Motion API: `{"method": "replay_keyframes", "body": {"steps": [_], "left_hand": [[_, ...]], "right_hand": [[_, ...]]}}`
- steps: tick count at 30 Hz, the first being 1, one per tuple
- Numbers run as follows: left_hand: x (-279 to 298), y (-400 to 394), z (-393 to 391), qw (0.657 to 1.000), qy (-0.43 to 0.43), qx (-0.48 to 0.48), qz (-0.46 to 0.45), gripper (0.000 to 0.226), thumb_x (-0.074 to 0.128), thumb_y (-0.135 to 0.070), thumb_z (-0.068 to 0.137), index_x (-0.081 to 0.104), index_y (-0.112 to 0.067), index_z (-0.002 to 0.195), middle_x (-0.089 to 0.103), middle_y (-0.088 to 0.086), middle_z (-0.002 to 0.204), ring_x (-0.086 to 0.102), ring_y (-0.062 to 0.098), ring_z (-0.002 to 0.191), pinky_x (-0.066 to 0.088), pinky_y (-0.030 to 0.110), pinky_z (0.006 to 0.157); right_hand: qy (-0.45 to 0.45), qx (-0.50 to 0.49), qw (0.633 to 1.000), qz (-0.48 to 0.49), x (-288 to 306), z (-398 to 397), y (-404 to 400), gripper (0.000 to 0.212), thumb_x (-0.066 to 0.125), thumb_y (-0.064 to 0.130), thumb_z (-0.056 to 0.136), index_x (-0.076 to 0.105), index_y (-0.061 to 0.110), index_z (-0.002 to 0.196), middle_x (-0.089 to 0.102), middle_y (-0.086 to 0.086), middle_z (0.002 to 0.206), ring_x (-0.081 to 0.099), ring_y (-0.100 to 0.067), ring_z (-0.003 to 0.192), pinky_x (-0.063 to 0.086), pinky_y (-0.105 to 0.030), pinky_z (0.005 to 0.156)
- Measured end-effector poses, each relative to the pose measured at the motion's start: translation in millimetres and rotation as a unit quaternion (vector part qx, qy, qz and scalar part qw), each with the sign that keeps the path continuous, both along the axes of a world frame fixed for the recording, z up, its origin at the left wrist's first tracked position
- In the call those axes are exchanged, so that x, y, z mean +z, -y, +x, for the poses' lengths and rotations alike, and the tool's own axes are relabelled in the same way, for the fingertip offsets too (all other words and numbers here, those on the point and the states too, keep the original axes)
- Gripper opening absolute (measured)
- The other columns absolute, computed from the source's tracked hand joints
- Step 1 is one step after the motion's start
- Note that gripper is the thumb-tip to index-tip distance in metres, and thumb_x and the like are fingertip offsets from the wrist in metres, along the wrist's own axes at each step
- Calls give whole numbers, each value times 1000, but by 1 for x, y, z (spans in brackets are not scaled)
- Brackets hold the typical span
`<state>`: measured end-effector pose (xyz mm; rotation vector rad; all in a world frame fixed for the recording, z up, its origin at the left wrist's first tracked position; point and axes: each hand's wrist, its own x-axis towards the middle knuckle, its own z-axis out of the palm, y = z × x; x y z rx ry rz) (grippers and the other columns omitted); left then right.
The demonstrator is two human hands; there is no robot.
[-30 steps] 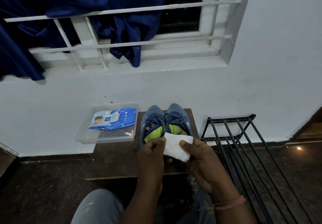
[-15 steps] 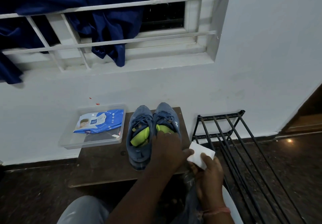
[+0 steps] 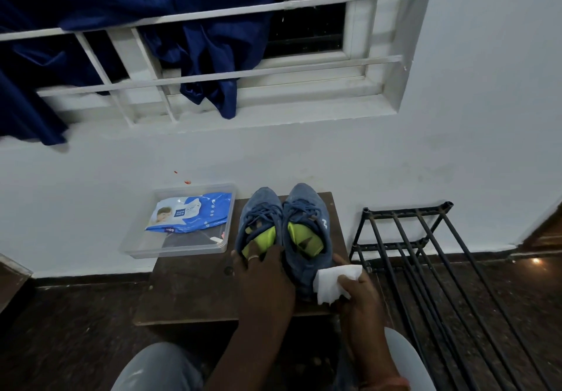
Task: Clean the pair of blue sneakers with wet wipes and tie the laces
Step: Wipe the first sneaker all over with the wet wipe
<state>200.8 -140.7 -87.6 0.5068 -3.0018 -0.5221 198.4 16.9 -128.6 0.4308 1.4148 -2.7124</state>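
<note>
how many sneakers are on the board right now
2. The left sneaker stands under the left hand; the right sneaker stands beside it, its heel by the wipe.

— What's worn on the arms?
— Both bare; a ring (image 3: 253,257) on the left hand (image 3: 264,278), a reddish thread band (image 3: 392,382) at the right wrist.
— Legs?
— Light grey trousers (image 3: 158,368), bottom of frame.

Both forearms reach forward from the six o'clock edge. The left hand (image 3: 264,272), wearing a ring on one finger, spreads its fingers over the heel of the left blue sneaker (image 3: 258,223), thumb toward nine o'clock. The right hand (image 3: 357,295), at four o'clock from it, pinches a folded white wet wipe (image 3: 334,281) between thumb and fingers.
</note>
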Motion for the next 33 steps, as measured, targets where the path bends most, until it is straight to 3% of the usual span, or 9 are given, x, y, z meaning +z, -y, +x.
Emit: {"method": "replay_keyframes", "body": {"steps": [5,10,12,16,19,22,26,29,33], "left_hand": [[-5,23,-7,997,-50,-21,50,42,56,-15,97,59,-21,139,47,16,150,32,39,147,39,48,114],[16,-5,-2,964,-234,-119,37,24,59,-32,96,68,-19,113,66,6,122,56,24,120,48,47,107],[27,-23,-5,967,-160,-195,24,39,49,-55,96,67,-21,105,70,-1,99,62,19,93,49,43,100],[46,-46,-32,968,16,-223,-111,64,40,-82,88,57,-20,87,69,0,87,65,23,85,44,37,87],[51,-57,-47,952,78,-271,-123,47,58,-62,94,65,-17,88,69,3,95,68,23,93,46,32,79],[54,-56,-57,956,99,-254,-111,37,64,-47,94,67,-12,103,71,7,103,69,26,98,46,32,75],[85,-32,-41,956,35,-219,192,30,68,-42,94,64,-12,93,70,7,87,66,20,79,51,38,70],[102,-7,5,888,-32,-191,416,13,69,-25,96,73,-23,108,77,-9,98,73,5,92,54,21,75],[87,8,60,776,-101,-107,613,32,75,-11,89,72,-18,121,75,6,118,72,25,110,56,43,96]], "right_hand": [[-8,14,1000,-21,-5,0,3,57,60,16,70,59,-12,119,74,-23,93,71,-34,81,59,-33,61],[8,-12,999,-49,-7,-3,2,45,59,13,81,59,-8,122,76,-20,91,74,-26,78,59,-30,58],[21,-30,996,-83,-7,-1,-1,34,52,7,90,62,-6,120,75,-23,98,74,-28,85,60,-31,65],[57,-97,982,-148,-6,1,-12,42,51,8,86,58,-8,125,66,-28,120,63,-41,114,52,-48,97],[77,-130,971,-182,-4,2,-17,53,51,10,86,50,-11,134,57,-33,132,53,-47,127,36,-60,112],[69,-150,968,-190,6,6,-22,48,46,6,89,48,-12,133,54,-33,136,53,-46,127,42,-57,107],[-12,-139,974,-177,42,16,-35,36,50,9,88,53,-1,122,63,-23,117,58,-41,115,53,-47,87],[-56,-126,981,-140,81,22,-40,50,58,15,84,49,-10,127,58,-27,118,56,-41,109,53,-46,79],[-92,-70,992,-52,124,37,-28,45,62,11,88,50,-9,126,61,-27,111,60,-40,97,57,-41,62]]}}
